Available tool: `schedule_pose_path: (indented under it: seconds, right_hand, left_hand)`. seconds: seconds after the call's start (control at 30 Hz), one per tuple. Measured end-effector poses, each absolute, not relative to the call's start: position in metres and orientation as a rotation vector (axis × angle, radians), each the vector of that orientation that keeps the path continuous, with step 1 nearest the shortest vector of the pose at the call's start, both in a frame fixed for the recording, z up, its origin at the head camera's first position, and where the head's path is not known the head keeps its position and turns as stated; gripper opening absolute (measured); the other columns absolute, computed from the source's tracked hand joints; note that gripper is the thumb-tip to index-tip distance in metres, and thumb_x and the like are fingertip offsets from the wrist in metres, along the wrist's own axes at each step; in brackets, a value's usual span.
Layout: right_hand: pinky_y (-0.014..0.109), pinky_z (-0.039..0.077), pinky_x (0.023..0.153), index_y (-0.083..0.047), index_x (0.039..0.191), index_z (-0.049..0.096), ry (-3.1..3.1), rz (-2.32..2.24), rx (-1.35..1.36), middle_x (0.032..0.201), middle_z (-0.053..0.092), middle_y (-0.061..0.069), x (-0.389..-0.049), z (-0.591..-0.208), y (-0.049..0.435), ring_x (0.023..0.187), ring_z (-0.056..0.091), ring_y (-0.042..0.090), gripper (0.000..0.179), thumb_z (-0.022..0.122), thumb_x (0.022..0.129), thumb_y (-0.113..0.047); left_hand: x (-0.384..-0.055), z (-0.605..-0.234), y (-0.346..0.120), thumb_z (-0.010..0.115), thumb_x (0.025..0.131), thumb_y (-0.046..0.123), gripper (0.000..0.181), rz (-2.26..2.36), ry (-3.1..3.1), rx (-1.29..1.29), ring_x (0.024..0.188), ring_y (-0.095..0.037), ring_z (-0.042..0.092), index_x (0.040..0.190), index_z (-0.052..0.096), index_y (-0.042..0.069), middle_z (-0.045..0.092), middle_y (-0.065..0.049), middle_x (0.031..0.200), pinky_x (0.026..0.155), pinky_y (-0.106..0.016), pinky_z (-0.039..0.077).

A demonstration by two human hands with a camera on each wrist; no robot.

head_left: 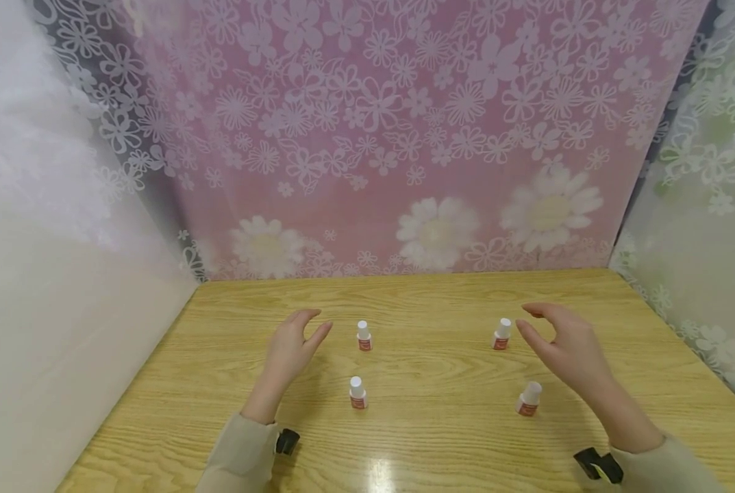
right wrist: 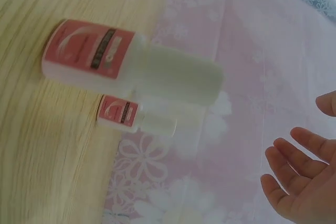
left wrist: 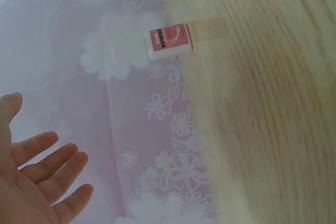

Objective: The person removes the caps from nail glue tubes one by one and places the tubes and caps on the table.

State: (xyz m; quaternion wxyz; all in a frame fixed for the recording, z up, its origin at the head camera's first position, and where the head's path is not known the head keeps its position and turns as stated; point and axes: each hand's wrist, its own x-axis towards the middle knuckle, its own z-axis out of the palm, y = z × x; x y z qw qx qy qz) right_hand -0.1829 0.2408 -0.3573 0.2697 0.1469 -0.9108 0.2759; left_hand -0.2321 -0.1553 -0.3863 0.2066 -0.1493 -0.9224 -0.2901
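Several small white bottles with red labels and white caps stand upright on the wooden table. My left hand (head_left: 290, 346) hovers with relaxed fingers, empty, left of the far left bottle (head_left: 364, 337). Closer to me stands the near left bottle (head_left: 357, 394). On the other side, my right hand (head_left: 567, 346) is also empty, thumb and fingers apart, its fingertips just right of the far right bottle (head_left: 501, 335). The near right bottle (head_left: 529, 400) stands below that hand. In the right wrist view, a large bottle (right wrist: 92, 56) overlaps a smaller-looking one (right wrist: 119, 112).
The wood-grain table (head_left: 435, 445) meets a pink flowered backdrop (head_left: 355, 205) at the back. A pale sheet (head_left: 96, 274) walls the left side, and a flowered one (head_left: 700, 274) the right. Black straps (head_left: 287, 441) show at both sleeves.
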Motion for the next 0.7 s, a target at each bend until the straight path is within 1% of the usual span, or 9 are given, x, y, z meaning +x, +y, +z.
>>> schedule_pose_path:
  seconds: [0.13,0.37,0.47,0.7]
  right_hand:
    - [0.051,0.04,0.071,0.002,0.107,0.057,-2.463,0.826,0.422,0.101,0.058,0.02,-0.185,-0.356,0.232,0.094,0.051,0.035,0.031,0.06,0.085,-0.019]
    - [0.049,0.041,0.073,0.001,0.105,0.059,-2.426,0.89,0.486,0.099,0.06,0.017,-0.192,-0.354,0.218,0.091,0.053,0.032,0.027,0.06,0.084,-0.015]
    - [0.047,0.042,0.073,0.002,0.105,0.059,-2.416,0.918,0.498,0.1,0.06,0.016,-0.194,-0.355,0.212,0.089,0.054,0.03,0.026,0.061,0.085,-0.015]
    - [0.046,0.042,0.075,0.001,0.106,0.059,-2.453,1.025,0.506,0.102,0.06,0.015,-0.201,-0.355,0.193,0.092,0.053,0.03,0.028,0.06,0.085,-0.019]
  left_hand:
    - [-0.238,-0.39,-0.154,0.054,0.087,0.039,0.046,-0.939,-2.556,-0.445,0.101,-0.028,0.053,0.113,0.057,0.001,0.057,-0.014,0.112,0.081,-0.043,0.043]
    - [-0.246,-0.395,-0.153,0.058,0.085,0.033,0.041,-1.176,-2.563,-0.43,0.103,-0.027,0.052,0.114,0.058,0.003,0.057,-0.012,0.113,0.078,-0.044,0.044]
    - [-0.25,-0.398,-0.152,0.059,0.084,0.034,0.041,-1.31,-2.549,-0.422,0.104,-0.025,0.052,0.114,0.058,0.005,0.057,-0.01,0.113,0.081,-0.043,0.043]
    - [-0.258,-0.405,-0.149,0.061,0.083,0.03,0.04,-1.561,-2.517,-0.395,0.102,-0.023,0.053,0.113,0.058,0.003,0.058,-0.01,0.11,0.082,-0.039,0.043]
